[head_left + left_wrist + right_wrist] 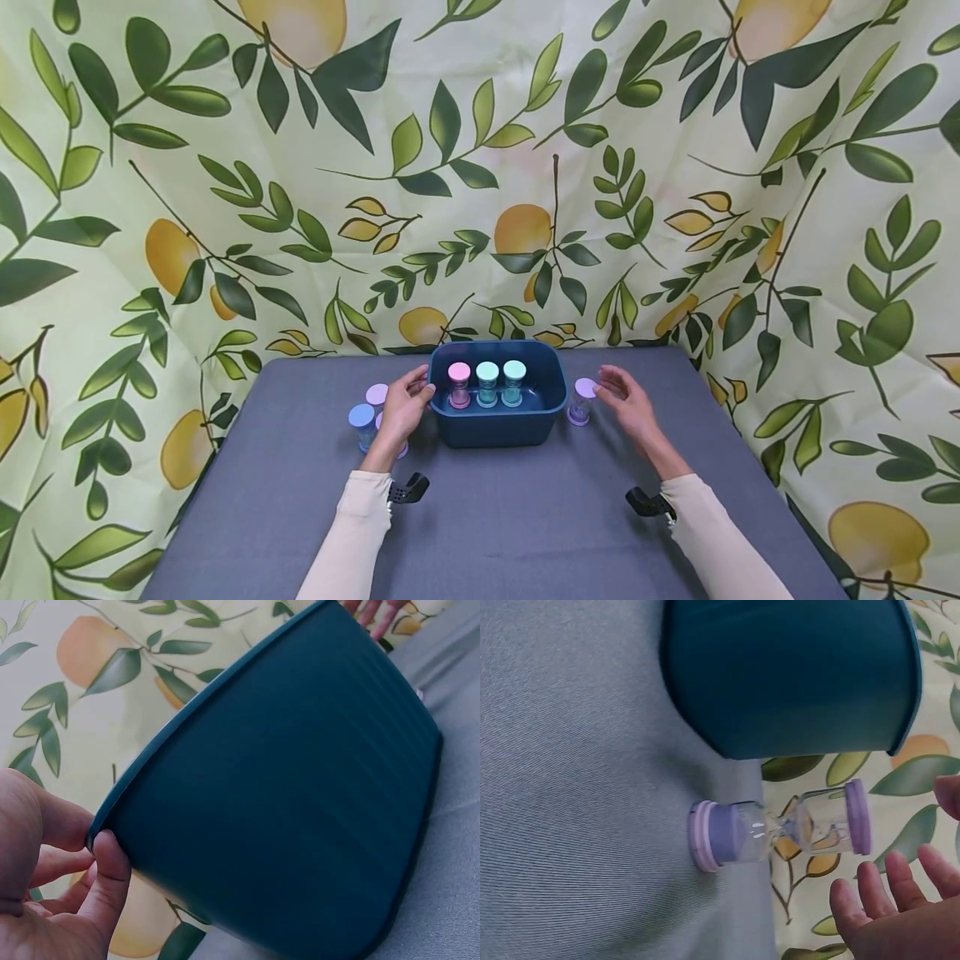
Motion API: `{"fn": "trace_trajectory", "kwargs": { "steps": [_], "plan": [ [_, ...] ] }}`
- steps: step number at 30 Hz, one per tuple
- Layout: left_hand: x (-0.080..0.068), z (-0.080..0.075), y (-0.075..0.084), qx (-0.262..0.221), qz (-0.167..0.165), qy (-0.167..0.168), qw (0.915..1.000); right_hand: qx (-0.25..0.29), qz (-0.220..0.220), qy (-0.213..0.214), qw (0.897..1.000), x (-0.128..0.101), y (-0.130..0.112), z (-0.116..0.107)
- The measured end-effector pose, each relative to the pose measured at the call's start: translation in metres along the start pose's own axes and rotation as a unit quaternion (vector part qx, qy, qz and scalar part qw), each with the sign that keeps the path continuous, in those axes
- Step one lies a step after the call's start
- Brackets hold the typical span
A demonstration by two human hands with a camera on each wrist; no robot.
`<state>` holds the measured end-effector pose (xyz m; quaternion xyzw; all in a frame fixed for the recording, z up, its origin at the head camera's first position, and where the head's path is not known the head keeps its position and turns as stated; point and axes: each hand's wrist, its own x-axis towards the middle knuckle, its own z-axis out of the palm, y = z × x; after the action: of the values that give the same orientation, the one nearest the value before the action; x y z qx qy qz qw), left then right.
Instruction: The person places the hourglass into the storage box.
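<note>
A dark blue bin (517,421) stands in the middle of the grey table. Inside it stand a pink-capped sand timer (459,384) and two mint-capped ones (487,382) (513,381). My left hand (422,388) pinches the bin's left rim (225,682), thumb on the outer wall, as the left wrist view shows. A purple-capped timer (581,402) stands upright just right of the bin. My right hand (609,386) hovers beside it with its fingers (885,889) spread, a small gap from the timer's cap (857,817).
Left of the bin, partly behind my left hand, stand a purple-capped timer (377,394) and a blue-capped one (362,423). A lemon-print cloth (480,167) backs the table on all sides. The grey tabletop (510,517) runs toward me.
</note>
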<state>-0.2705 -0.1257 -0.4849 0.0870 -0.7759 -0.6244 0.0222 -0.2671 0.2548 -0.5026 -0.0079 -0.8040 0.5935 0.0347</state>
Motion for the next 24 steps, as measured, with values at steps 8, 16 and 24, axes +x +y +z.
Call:
{"fn": "trace_trajectory", "kwargs": {
  "steps": [8, 16, 24],
  "plan": [
    [-0.001, 0.001, 0.000, -0.006, 0.002, -0.003, 1.0000, -0.003, 0.004, -0.002, 1.000, 0.003, 0.015, 0.005],
    [-0.002, 0.000, 0.000, -0.012, 0.014, -0.004, 0.9998, 0.006, 0.028, -0.013, 1.000, 0.003, 0.026, 0.012],
    [-0.003, 0.000, 0.000, -0.012, 0.015, -0.004, 0.9998, 0.003, 0.038, -0.014, 0.999, 0.003, 0.033, 0.015]
  ]
}}
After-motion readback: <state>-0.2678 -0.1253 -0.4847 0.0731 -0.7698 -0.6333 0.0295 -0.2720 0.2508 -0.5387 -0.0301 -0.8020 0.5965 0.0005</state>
